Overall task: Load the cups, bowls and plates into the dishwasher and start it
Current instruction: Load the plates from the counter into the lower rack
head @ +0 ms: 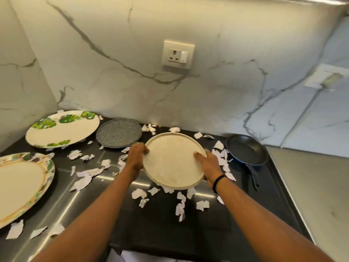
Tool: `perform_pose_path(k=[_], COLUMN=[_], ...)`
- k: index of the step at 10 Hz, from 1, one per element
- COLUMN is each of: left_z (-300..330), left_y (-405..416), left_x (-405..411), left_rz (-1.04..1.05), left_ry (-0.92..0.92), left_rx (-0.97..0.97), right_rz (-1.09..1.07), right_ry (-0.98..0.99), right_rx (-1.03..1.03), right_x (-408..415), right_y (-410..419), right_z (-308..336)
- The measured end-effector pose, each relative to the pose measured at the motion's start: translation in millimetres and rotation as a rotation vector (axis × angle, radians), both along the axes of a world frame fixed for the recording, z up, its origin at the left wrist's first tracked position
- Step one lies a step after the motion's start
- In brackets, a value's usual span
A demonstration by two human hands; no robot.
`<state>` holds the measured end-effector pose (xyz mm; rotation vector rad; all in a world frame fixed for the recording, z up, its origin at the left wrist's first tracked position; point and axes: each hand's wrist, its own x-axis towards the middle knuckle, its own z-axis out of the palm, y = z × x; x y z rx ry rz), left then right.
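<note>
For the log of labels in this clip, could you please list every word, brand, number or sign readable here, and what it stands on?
None can be read.
Wall socket: no visible lettering.
Beige plate, held by the left hand and right hand: plain.
Leaf-pattern plate: only a picture, no text.
Torn paper scraps: no legible print.

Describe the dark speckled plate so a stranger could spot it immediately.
Start at the wall socket on the marble backsplash and drop to the black countertop below. Slightly left lies the dark speckled plate, between the leaf-patterned plate and the held beige plate. It alone is charcoal grey and rough-textured.
</note>
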<state>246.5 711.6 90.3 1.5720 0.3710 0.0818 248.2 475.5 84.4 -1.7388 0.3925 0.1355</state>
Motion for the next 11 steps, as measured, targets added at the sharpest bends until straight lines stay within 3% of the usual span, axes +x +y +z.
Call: perform_pose_path(k=[3,6,9,11], left_z=[5.1,-2.7,-54.6,-103.3], left_y=[-204.1,-396.6,-546.4,-609.8], left_x=[-59.0,-172.2,-284.6,-337.2], left_rz=[-0.265,-0.731,-1.169,-1.404], left_ry=[0.000,0.075,0.271,0.407], left_rx=[0.128,0.127,0.272,0.373], right_rz=[-0.478,-0.953,-1.481,-1.694], right_ry=[-0.121,-0.144,-0.089,-0.025], right_rx=[0.072,0.146,0.343,0.400], right_x=[-140.6,-310.0,-484.0,-558.1], right_y=[-174.5,-330.2,-389.4,-401.6], right_z=[-1.4,-24.5,-81.1,-115.8])
